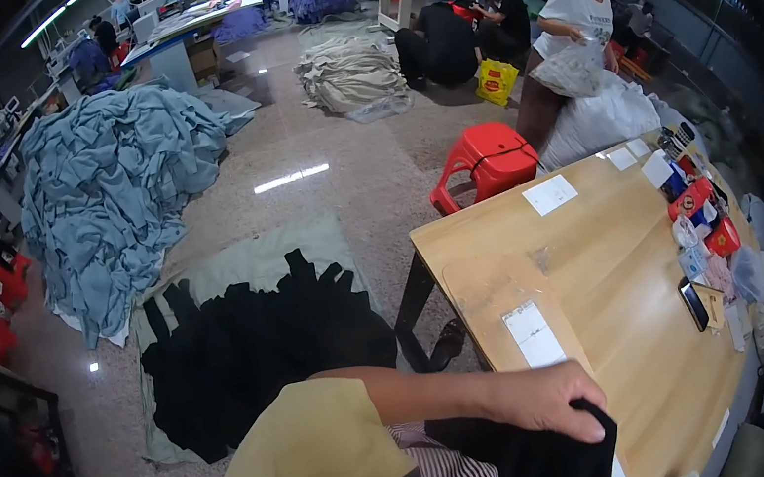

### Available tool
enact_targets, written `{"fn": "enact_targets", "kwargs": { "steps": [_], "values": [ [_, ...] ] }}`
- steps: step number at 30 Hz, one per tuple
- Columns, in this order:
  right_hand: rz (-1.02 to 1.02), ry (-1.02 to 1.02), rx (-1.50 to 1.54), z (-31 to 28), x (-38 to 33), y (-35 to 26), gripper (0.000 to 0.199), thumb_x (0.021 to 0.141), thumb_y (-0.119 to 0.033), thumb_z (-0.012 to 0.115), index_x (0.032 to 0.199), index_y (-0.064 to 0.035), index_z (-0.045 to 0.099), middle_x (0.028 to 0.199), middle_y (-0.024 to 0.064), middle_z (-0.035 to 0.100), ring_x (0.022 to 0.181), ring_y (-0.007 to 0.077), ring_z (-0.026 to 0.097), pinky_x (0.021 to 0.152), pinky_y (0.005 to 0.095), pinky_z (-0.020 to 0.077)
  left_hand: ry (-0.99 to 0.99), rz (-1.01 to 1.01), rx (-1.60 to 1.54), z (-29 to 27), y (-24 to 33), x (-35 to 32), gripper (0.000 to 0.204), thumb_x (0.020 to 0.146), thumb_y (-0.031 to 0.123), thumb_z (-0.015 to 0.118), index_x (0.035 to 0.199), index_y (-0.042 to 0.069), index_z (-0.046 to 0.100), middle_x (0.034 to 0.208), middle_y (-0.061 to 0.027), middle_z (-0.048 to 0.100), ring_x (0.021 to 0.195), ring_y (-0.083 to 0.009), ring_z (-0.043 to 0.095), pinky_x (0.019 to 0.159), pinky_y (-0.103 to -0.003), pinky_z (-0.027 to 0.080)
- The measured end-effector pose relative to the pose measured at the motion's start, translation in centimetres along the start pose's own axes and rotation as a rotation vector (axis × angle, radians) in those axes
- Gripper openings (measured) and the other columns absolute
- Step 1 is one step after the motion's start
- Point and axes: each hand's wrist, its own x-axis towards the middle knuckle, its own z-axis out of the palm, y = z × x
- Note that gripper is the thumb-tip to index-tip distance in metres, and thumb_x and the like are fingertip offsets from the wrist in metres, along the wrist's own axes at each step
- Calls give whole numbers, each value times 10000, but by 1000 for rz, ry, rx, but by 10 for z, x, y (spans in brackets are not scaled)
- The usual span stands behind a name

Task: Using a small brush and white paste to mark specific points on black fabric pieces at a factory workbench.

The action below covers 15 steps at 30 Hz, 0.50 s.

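From the lower left my left arm, in a yellow and dark sleeve, reaches across to the right. My left hand [563,402] is closed, pinching the upper edge of a black cloth piece [563,465] between thumb and fingers. The cloth hangs down beside the table's near left edge, in front of striped fabric [454,472] at my body. Its lower part is cut off by the picture's edge. A white paper label [533,334] lies on the wooden table [631,299] just beyond the hand. My right hand does not show.
Black garments [261,357] lie heaped on a floor sheet to the left, with a blue-grey fabric pile [113,181] beyond. A red stool [490,161] stands behind the table. A person [577,18] handles white sacks [598,119]. A phone [692,304] and small packets line the table's right side.
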Motion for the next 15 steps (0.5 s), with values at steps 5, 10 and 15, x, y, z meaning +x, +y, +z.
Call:
{"fn": "enact_targets", "kwargs": {
  "steps": [5, 10, 15],
  "values": [
    [32, -81, -133, -51, -7, 32, 417, 920, -257, 621, 1249, -1, 609, 1175, 213, 635, 1054, 354, 585, 947, 424, 453, 353, -124, -43, -66, -17, -30, 251, 886, 149, 701, 1063, -28, 687, 957, -43, 700, 904, -95, 604, 838, -253, 478],
    [-389, 104, -242, -57, 43, 66, 400, 938, -256, 569, 1250, -9, 609, 1179, 246, 616, 1033, 412, 565, 926, 474, 452, 499, -146, 315, -96, -104, -48, 256, 850, 126, 724, 1040, -40, 682, 953, -100, 708, 917, -139, 630, 850, -279, 486],
    [-139, 284, -374, -31, 82, 57, 484, 927, -447, 580, 1152, -29, 672, 1077, 223, 663, 967, 386, 596, 897, 452, 460, 546, -94, 552, -101, -146, -56, 280, 850, 154, 707, 1059, -28, 672, 985, -162, 712, 934, -225, 660, 865, -333, 497]
  ]
}}
